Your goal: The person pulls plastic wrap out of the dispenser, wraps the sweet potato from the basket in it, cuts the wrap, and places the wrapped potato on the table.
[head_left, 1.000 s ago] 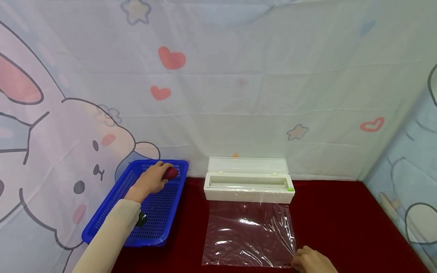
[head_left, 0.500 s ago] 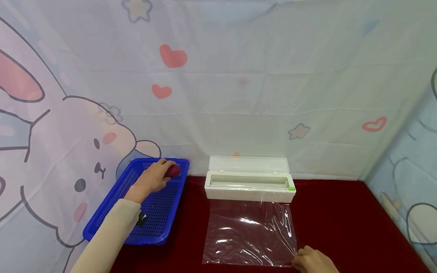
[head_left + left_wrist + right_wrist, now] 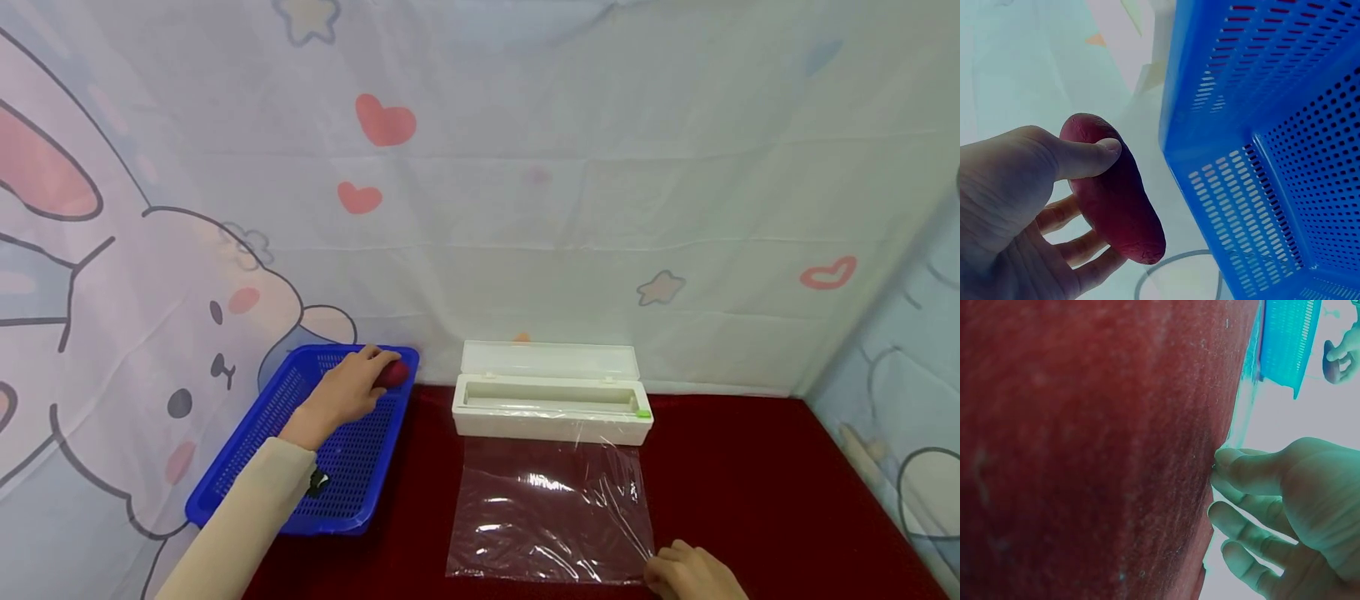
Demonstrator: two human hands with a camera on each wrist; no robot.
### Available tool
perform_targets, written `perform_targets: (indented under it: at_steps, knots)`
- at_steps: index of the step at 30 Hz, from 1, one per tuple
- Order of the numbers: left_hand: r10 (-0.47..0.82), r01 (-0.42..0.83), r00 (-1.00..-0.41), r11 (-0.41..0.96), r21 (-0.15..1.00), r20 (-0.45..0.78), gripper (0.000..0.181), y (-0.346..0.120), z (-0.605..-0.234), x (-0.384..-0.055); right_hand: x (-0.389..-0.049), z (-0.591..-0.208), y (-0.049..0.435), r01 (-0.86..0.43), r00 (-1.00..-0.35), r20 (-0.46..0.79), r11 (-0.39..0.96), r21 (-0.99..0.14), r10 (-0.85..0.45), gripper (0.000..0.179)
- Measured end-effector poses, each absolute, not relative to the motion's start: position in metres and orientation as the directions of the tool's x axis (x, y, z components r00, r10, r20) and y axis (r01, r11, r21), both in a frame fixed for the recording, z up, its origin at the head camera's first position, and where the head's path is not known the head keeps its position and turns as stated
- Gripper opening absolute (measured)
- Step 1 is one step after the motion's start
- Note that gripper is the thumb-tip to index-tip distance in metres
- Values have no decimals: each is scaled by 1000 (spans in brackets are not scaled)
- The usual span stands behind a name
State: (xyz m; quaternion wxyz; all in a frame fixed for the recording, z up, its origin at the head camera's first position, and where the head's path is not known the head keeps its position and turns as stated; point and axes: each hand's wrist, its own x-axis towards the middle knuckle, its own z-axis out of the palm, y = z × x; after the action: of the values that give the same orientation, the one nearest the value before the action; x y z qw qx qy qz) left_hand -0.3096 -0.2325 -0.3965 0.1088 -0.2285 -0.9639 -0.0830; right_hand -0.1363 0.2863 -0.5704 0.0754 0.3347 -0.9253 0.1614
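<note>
From my remote post, at left, I watch the blue basket (image 3: 330,525), the left hand (image 3: 347,389) gripping a dark red oblong (image 3: 393,374) over its far right end, slightly farther right than a second ago; I'd lift it well clear of the rim. Clear film (image 3: 555,517) runs near from the white box (image 3: 555,427), unmoved. The right hand (image 3: 697,573), as before, pinches its near right corner, best kept lightly taut.

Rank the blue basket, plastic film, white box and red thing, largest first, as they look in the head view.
- Blue basket and plastic film: too close to rank.
- White box, lid included.
- Red thing: far smaller, partly hidden by the left hand.
</note>
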Motion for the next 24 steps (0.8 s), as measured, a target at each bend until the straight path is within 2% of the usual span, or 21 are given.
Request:
perform_targets:
  at_steps: [4, 14, 24]
  knots:
    - [431, 467, -867, 878, 105, 252, 54, -227, -394, -307, -136, -571, 287, -654, -755, 254, 720, -233, -604, 23]
    - [439, 470, -866, 878, 92, 239, 54, -214, -389, -299, -135, -577, 287, -724, -665, 420, 672, -157, -618, 35]
    - [486, 519, -834, 851, 74, 262, 53, -204, -392, -293, -133, -567, 288, -648, -761, 234, 723, -239, -605, 26]
